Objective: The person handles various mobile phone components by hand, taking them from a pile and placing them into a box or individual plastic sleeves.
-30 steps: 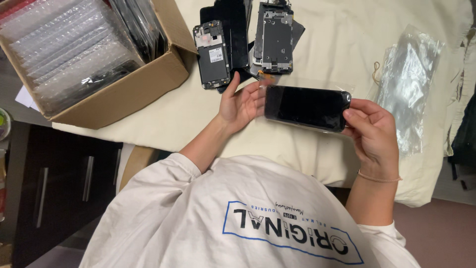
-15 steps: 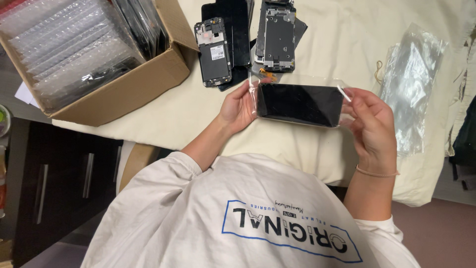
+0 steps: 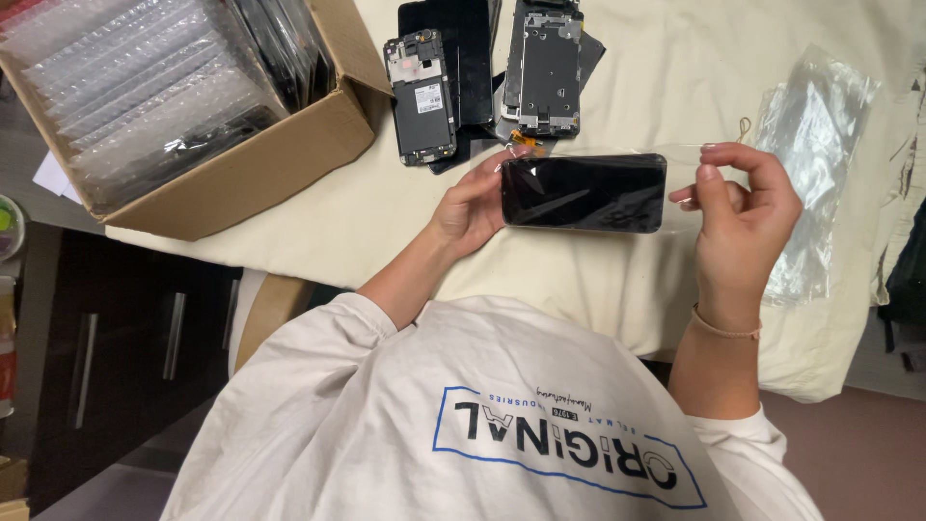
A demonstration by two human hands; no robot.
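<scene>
My left hand [image 3: 471, 207] grips the left end of a black phone screen [image 3: 584, 193], held flat just above the cream cloth [image 3: 579, 280]. My right hand [image 3: 743, 217] is a little past the screen's right end, its thumb and fingers pinched on a thin clear film [image 3: 687, 154] that stretches from the screen toward that hand. The glass face of the screen is dark and glossy, and a small orange flex tab [image 3: 526, 143] shows at its upper left corner.
Phone frames with bare boards [image 3: 422, 96] [image 3: 547, 68] lie on black screens just beyond my hands. A cardboard box [image 3: 260, 169] of bubble-wrapped parts [image 3: 145, 87] stands at the left. Empty clear bags [image 3: 815, 145] lie at the right. A dark cabinet [image 3: 106, 338] is below left.
My right hand has let go of the screen's right end and moved right, drawing the clear film off with it. The screen has shifted slightly left in my left hand.
</scene>
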